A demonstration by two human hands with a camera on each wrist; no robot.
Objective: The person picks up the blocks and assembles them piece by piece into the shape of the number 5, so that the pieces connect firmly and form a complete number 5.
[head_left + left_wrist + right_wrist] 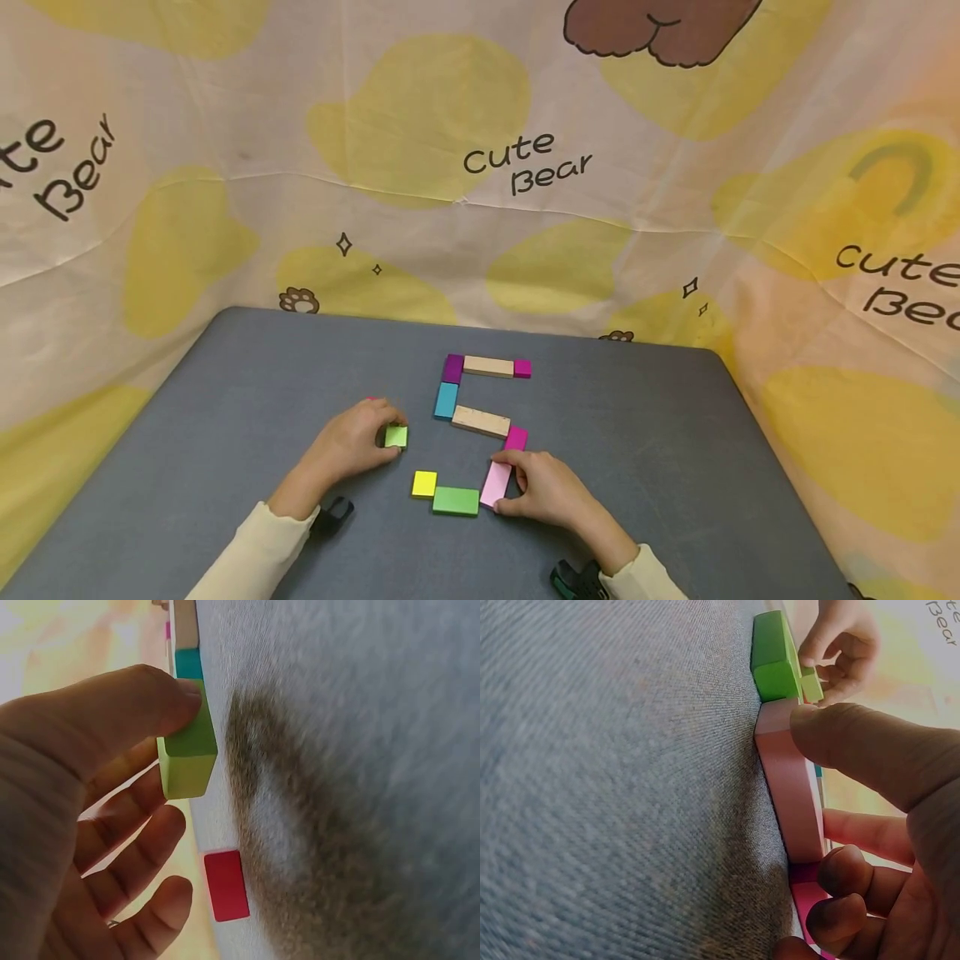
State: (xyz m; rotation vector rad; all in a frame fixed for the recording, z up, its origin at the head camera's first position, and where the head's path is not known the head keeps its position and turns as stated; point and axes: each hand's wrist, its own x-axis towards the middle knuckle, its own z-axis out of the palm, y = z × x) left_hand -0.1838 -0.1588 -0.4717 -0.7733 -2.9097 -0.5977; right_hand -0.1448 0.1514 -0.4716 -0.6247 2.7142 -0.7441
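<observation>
My left hand (348,439) pinches a light green block (396,437) between thumb and fingers, left of a winding line of blocks. The left wrist view shows the thumb on top of this block (189,742). My right hand (551,492) grips a long light pink block (496,483) by its two ends, thumb at the near end. That block lies on the table between a magenta block (516,437) and a green block (456,501). A yellow block (424,484) sits at the green one's left end.
Farther up the line come a wooden block (481,422), a blue block (446,401), a purple block (453,368), another wooden block (488,367) and a small magenta cube (522,369). A red block (226,885) lies near my left hand. Printed cloth (420,125) hangs behind the grey table (660,467).
</observation>
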